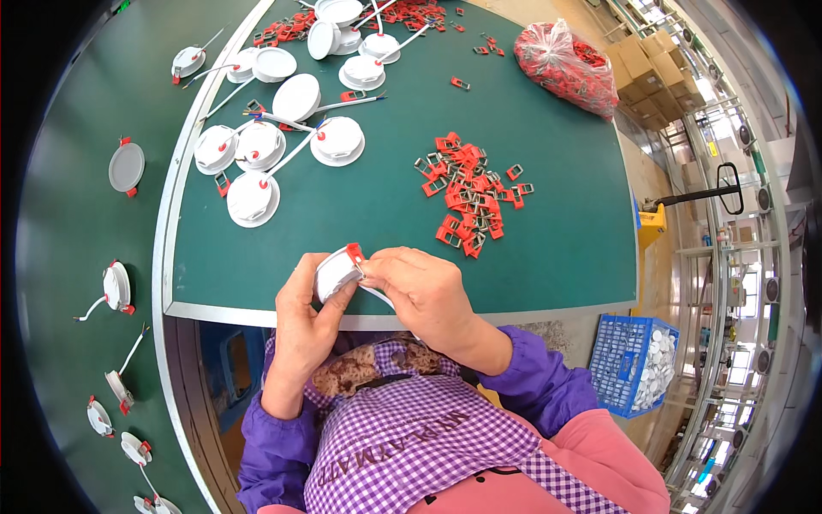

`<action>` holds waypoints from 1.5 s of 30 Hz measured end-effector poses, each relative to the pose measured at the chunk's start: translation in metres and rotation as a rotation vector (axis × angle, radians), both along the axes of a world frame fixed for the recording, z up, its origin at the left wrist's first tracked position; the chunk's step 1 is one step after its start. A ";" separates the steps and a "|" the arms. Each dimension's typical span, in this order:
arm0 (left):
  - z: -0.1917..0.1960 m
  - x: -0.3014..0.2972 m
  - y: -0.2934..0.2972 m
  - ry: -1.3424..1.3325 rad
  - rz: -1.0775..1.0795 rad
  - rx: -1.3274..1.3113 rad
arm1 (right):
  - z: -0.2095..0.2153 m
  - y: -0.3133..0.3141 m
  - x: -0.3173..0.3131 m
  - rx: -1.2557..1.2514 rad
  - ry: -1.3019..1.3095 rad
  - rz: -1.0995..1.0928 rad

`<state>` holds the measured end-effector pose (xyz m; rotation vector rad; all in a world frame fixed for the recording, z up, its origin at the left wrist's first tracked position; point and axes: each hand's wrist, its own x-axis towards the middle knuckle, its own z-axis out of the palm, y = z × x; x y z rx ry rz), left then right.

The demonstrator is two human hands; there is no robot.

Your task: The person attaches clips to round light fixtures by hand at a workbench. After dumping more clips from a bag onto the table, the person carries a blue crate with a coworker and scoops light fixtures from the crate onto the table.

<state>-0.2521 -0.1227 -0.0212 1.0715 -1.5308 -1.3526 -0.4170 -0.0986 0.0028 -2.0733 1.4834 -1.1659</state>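
Over the front edge of the green table, my left hand grips a round white downlight by its rim, tilted on edge. A red spring clip sits at the downlight's upper right side. My right hand is closed, its thumb and fingertips pinching at that clip; the exact contact is hidden by the fingers. A white cable trails from the downlight beneath my right hand. Beyond my hands lies a loose pile of red-and-metal spring clips. Several white downlights with cables, such as one downlight, lie to the left.
A clear bag of red clips rests at the table's far right. More clips lie at the back. Left, a second green surface carries spaced downlights. On the floor at right stand a blue crate of white parts and cardboard boxes.
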 end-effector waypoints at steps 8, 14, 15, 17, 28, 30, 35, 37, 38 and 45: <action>-0.005 0.009 -0.001 -0.038 -0.098 -0.001 | -0.002 0.001 0.001 -0.061 0.102 0.004; 0.002 0.002 0.001 0.086 -0.058 0.039 | 0.007 0.002 0.001 0.011 0.047 -0.043; 0.004 0.003 0.002 0.116 -0.081 0.111 | 0.009 -0.001 0.001 0.031 0.003 -0.073; 0.003 0.007 0.001 0.129 -0.108 0.149 | 0.012 -0.003 0.000 0.048 -0.043 -0.106; -0.007 0.004 0.013 0.241 -0.060 0.395 | 0.011 -0.004 -0.001 0.394 -0.132 -0.034; -0.006 0.001 0.011 0.228 -0.036 0.314 | 0.012 -0.004 -0.004 0.356 -0.113 -0.023; -0.020 0.022 -0.006 -0.248 0.181 -0.197 | -0.005 -0.001 -0.048 0.116 0.098 -0.284; -0.006 0.030 -0.011 -0.106 0.198 -0.028 | -0.009 0.003 -0.067 0.056 0.180 -0.372; -0.010 0.032 -0.014 0.053 0.253 0.036 | -0.011 0.007 -0.076 0.049 0.295 -0.339; 0.009 0.029 0.013 0.292 0.193 0.339 | -0.054 0.005 -0.089 -0.002 0.168 -0.497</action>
